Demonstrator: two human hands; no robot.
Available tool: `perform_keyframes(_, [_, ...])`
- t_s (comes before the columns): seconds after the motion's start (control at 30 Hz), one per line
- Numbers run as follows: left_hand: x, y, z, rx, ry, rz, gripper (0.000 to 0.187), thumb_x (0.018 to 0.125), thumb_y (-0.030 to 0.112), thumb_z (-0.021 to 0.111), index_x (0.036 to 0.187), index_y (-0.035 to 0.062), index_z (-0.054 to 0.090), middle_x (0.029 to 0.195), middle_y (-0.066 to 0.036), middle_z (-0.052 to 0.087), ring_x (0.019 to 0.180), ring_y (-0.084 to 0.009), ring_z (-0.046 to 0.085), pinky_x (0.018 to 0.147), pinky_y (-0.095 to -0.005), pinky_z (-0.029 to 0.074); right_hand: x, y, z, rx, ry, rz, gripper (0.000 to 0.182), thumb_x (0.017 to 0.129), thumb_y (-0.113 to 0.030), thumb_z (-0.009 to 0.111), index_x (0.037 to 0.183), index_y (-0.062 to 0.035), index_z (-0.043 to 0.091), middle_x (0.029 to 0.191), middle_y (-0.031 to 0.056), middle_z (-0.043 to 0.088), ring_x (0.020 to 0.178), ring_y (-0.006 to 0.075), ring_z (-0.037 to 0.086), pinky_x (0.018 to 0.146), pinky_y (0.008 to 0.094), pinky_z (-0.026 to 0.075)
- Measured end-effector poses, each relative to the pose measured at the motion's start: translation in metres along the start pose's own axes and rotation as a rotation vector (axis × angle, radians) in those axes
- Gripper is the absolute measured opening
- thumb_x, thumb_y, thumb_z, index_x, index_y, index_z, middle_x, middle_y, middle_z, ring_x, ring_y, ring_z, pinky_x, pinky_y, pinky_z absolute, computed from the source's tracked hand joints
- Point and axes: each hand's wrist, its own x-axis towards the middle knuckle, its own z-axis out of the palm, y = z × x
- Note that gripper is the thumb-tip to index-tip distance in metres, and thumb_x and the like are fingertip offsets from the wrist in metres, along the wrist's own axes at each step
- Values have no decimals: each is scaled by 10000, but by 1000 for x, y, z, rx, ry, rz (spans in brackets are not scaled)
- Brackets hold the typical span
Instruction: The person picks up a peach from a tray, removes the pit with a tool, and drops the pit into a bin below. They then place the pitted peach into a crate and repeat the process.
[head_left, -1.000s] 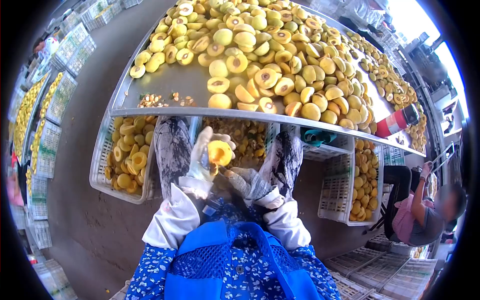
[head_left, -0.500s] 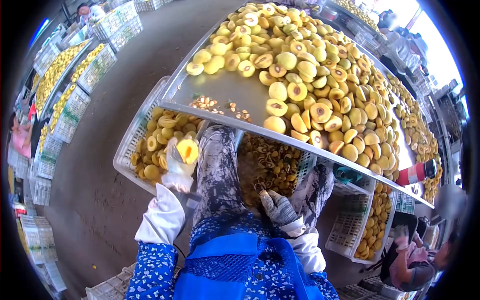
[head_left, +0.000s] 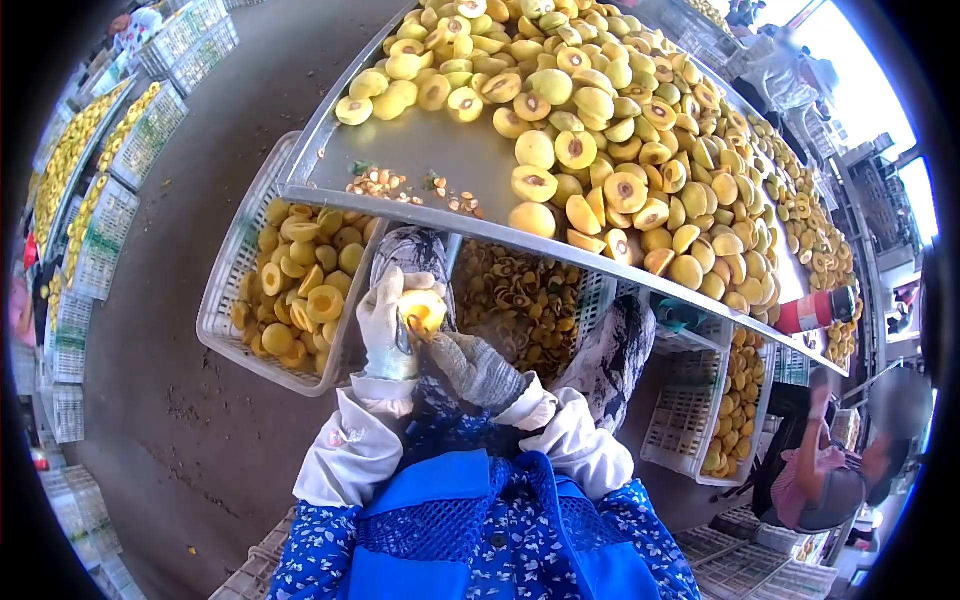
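Observation:
In a pale glove, my left hand (head_left: pixel 385 325) is closed round a yellow fruit half (head_left: pixel 422 312), its cut face up. My right hand (head_left: pixel 472 368), in a grey knit glove, is closed right beside that fruit, at its lower right. A thin dark tool shows only in part between the hands, against the fruit. Left of my knee stands a white crate (head_left: pixel 222 290) of fruit halves (head_left: pixel 290 300). Between my knees, dark peel-like scraps (head_left: pixel 520 300) fill a container.
A metal table (head_left: pixel 430 215) heaped with fruit halves (head_left: pixel 650 150) spans the front, with small pits (head_left: pixel 380 184) near its edge. A red-and-black bottle (head_left: pixel 815 311) lies at its right corner. Another crate (head_left: pixel 680 425) stands right. A seated person (head_left: pixel 825 470) is at far right.
My left hand has moved from over the left crate to in front of me with the fruit half. My right hand has risen to meet it. The view has shifted slightly.

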Motion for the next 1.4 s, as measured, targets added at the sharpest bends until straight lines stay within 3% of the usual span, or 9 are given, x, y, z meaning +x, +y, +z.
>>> perform_keyframes(0.3, [-10, -29, 17, -161, -261, -255, 395, 905, 342, 508, 884, -43, 596, 786, -197, 636, 600, -265, 630, 532, -311, 529, -29, -2, -39, 423, -318, 313, 457, 910, -503, 450, 742, -90, 553, 538, -18, 457, 396, 88, 393, 376, 244, 313])
perform_keyframes(0.5, [34, -45, -50, -483, -70, -146, 390, 899, 383, 485, 931, 14, 607, 842, -127, 642, 767, -256, 624, 689, -380, 531, -74, 36, -77, -300, 216, -107, 415, 914, -476, 444, 776, -96, 537, 534, -22, 452, 395, 91, 413, 371, 234, 307])
perform_keyframes(0.67, [75, -32, -146, -198, -20, 266, 445, 834, 468, 566, 1022, 65, 592, 981, -90, 628, 886, -267, 600, 827, -405, 484, -73, 64, -122, 920, -29, 431, 203, 914, -243, 536, 1033, -87, 589, 739, -3, 576, 582, 98, 541, 475, 222, 414])
perform_keyframes(0.73, [120, -19, -159, -158, 80, 141, 413, 818, 390, 621, 1085, 78, 574, 1030, -120, 622, 939, -290, 593, 863, -390, 459, -72, 39, -96, 463, 135, 405, 193, 914, -249, 542, 1032, -105, 591, 728, -11, 572, 573, 90, 533, 465, 214, 406])
perform_keyframes(0.8, [98, -6, -135, 942, 551, 202, 433, 819, 339, 622, 1148, 69, 544, 1034, -154, 619, 948, -306, 593, 892, -373, 443, -60, 71, -88, 182, 304, 321, 185, 916, -274, 542, 1010, -119, 582, 655, -26, 536, 503, 91, 497, 407, 227, 386])
perform_keyframes(0.87, [82, -38, -176, 1434, 287, 648, 538, 758, 333, 667, 1225, 120, 506, 1262, -150, 499, 1130, -333, 492, 954, -433, 388, -56, 74, -88, 229, 165, 378, 234, 925, -311, 523, 1032, -111, 580, 662, -20, 545, 496, 85, 486, 419, 220, 389])
perform_keyframes(0.93, [73, -34, -192, 1952, 87, 419, 638, 740, 392, 665, 1304, 186, 451, 1424, -139, 307, 1308, -349, 285, 1041, -517, 252, -53, 79, -77, 106, 256, 468, 308, 934, -333, 499, 1093, -84, 585, 661, 5, 558, 468, 95, 475, 408, 230, 380])
perform_keyframes(1.27, [205, 27, -215, 2268, -427, 189, 763, 771, 490, 608, 1416, 283, 259, 1509, -88, 87, 1372, -406, 71, 1067, -614, 38, -24, 97, -51, -508, 296, 366, 419, 925, -428, 465, 978, -32, 595, 716, 76, 602, 583, 156, 554, 530, 285, 441])
perform_keyframes(1.4, [280, 49, -220, 1998, -48, 94, 668, 808, 381, 585, 1389, 203, 308, 1440, -117, 276, 1320, -343, 275, 1082, -548, 134, -21, 111, -61, -1231, 43, 86, 417, 921, -333, 476, 1144, 14, 535, 992, 180, 596, 925, 271, 571, 818, 371, 455])
